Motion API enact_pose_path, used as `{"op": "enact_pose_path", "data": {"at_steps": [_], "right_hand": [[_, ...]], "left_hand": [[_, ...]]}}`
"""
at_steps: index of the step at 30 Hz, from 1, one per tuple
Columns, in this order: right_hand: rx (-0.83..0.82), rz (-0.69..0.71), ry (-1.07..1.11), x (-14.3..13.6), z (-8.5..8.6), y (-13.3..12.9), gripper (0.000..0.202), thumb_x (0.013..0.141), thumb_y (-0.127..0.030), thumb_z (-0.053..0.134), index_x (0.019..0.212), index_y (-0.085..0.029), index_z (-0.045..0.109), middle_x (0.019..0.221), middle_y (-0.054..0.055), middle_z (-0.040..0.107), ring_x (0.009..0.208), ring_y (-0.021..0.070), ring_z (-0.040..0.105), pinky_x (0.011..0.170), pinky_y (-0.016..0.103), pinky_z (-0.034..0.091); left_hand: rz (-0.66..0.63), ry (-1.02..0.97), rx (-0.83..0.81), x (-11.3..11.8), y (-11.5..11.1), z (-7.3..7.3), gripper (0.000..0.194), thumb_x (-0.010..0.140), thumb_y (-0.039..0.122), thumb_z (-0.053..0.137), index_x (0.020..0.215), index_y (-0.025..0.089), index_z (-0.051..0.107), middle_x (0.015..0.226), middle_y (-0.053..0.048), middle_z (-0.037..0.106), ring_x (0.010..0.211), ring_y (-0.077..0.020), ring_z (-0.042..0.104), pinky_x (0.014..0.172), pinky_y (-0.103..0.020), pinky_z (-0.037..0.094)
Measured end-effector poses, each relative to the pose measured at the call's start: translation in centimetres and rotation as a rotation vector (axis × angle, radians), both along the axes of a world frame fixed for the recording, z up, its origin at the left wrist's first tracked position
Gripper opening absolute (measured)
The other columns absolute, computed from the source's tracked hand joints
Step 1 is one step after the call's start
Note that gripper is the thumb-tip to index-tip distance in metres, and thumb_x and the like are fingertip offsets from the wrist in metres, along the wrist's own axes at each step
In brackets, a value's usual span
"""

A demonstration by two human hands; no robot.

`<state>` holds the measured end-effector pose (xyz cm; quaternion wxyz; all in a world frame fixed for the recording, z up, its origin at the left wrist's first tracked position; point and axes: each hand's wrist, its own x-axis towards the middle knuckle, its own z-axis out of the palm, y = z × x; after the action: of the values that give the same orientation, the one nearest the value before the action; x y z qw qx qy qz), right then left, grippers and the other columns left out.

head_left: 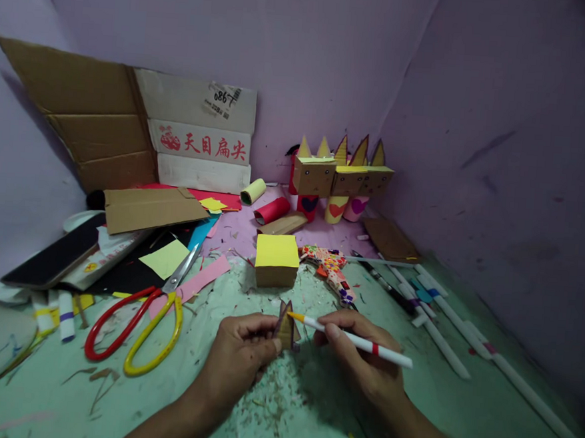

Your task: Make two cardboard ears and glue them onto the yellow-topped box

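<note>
My left hand (pixel 240 357) pinches a small pointed cardboard piece (pixel 285 328), yellowish with dark purple edges. In my right hand (pixel 363 354) is a white marker (pixel 349 336) with a red band and an orange-yellow tip. That tip meets the upper part of the pointed piece, though whether it touches is hard to tell. Just beyond both hands stands a cardboard box (pixel 276 276) with a yellow top. To the left lie scissors (pixel 159 303) with one red and one yellow handle, their blades parted slightly and pointing away from me.
Finished-looking box-headed figures (pixel 348 179) with pointed ears stand at the back. Several markers (pixel 444 336) lie on the right, near a floral-patterned glue gun (pixel 330 265). Cardboard sheets (pixel 155 209), coloured paper and red and yellow paper tubes (pixel 272 211) are further back. Scraps litter the green surface.
</note>
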<state>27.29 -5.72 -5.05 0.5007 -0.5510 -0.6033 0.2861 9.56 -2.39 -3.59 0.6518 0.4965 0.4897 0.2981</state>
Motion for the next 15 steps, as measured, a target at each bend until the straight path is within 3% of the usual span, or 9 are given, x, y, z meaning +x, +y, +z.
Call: {"op": "enact_pose_path", "data": {"at_steps": [4, 15], "right_hand": [[-0.013, -0.028, 0.059, 0.14, -0.34, 0.09, 0.016, 0.083, -0.033, 0.055, 0.08, -0.021, 0.066, 0.064, -0.001, 0.067, 0.056, 0.012, 0.059, 0.053, 0.02, 0.043], [-0.032, -0.048, -0.022, -0.14, -0.2, -0.06, 0.03, 0.084, -0.036, 0.052, 0.063, -0.018, 0.064, 0.057, 0.001, 0.065, 0.05, 0.0115, 0.054, 0.049, 0.022, 0.039]], "left_hand": [[-0.006, 0.017, 0.001, 0.01, 0.05, -0.06, 0.03, 0.064, 0.026, 0.059, 0.087, 0.01, 0.071, 0.044, 0.005, 0.039, 0.038, -0.0054, 0.028, 0.038, -0.02, 0.022], [-0.01, 0.01, 0.004, 0.18, 0.06, 0.13, 0.027, 0.062, 0.026, 0.059, 0.082, 0.011, 0.071, 0.043, 0.006, 0.038, 0.037, -0.0049, 0.027, 0.037, -0.02, 0.021]]}}
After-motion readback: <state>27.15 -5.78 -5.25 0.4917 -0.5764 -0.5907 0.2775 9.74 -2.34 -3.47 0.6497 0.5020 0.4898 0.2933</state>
